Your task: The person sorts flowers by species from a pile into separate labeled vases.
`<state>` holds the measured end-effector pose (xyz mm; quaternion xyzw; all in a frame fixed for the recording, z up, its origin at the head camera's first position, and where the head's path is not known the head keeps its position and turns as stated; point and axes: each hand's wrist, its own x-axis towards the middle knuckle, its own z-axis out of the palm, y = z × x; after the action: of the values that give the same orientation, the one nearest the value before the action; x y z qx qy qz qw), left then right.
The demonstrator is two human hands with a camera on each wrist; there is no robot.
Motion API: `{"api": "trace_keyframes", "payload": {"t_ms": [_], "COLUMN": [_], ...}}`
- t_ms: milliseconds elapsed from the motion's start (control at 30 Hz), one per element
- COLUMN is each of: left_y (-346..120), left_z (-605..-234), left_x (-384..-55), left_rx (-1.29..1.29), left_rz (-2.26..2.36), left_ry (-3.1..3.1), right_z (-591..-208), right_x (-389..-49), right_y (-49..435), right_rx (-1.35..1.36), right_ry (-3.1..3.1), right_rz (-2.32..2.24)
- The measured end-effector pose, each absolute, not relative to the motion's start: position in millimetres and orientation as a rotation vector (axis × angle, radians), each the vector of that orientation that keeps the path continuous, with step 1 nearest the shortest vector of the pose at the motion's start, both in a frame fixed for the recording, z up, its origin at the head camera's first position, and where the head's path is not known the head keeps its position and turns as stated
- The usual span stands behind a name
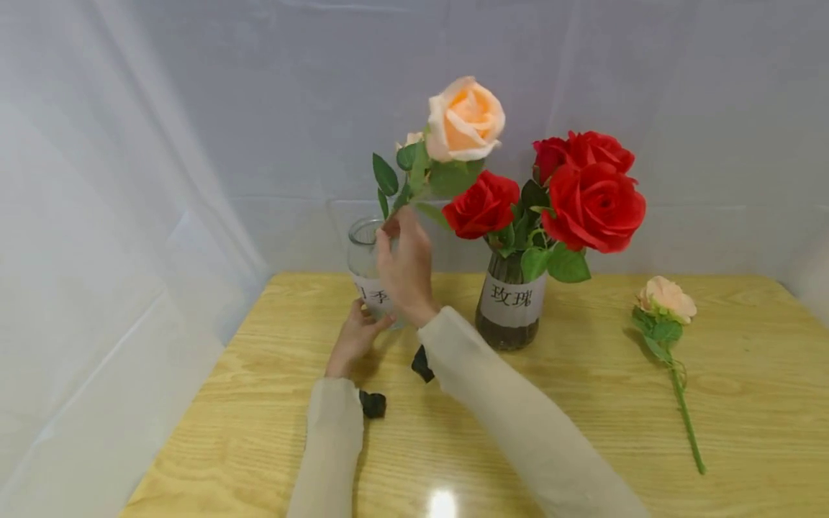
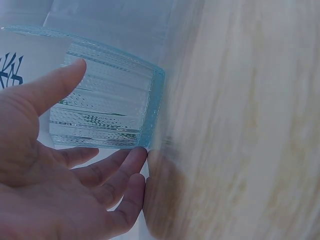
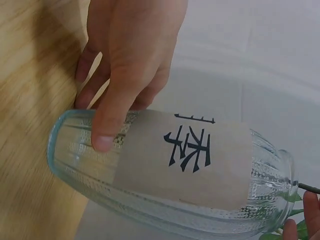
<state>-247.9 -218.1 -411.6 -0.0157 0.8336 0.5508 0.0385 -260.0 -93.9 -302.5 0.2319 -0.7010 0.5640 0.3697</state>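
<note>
A clear ribbed glass vase (image 1: pixel 363 255) with a white paper label (image 3: pixel 190 160) stands at the back left of the table. My left hand (image 1: pixel 358 334) holds it low down, the thumb on the near side and the fingers (image 2: pixel 120 175) around the other side by the base. At the vase mouth, my right hand (image 1: pixel 408 266) pinches the stem (image 3: pixel 309 188) of a peach rose (image 1: pixel 466 119). Its bloom leans right, above the hand. Part of another pale bloom (image 1: pixel 409 141) shows behind it. How deep the stem reaches is unclear.
Right of my right hand stands a dark-looking labelled vase (image 1: pixel 508 334) with several red roses (image 1: pixel 602 205). A peach flower (image 1: pixel 670 298) with a green stem lies on the table's right side. Behind the wooden table (image 1: pixel 259 432) hangs a white sheet (image 1: pixel 291 108).
</note>
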Motion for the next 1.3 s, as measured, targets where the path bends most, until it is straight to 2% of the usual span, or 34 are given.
{"api": "trace_keyframes", "payload": {"t_ms": [533, 933, 1300], "left_y": [-219, -217, -216], "left_z": [-411, -411, -412], "left_x": [-247, -249, -249], "left_rx": [-0.012, 0.011, -0.004], "left_rz": [1.696, 1.775, 1.799], "left_ry": [2.532, 2.505, 2.498], "right_z": [-287, -296, -326], "right_x": [-263, -251, -227], "right_y": [-98, -80, -40], "right_rx": [0.686, 0.716, 0.68], "right_ry": [-2.26, -2.084, -2.064], "right_rz": [0.778, 0.999, 1.082]}}
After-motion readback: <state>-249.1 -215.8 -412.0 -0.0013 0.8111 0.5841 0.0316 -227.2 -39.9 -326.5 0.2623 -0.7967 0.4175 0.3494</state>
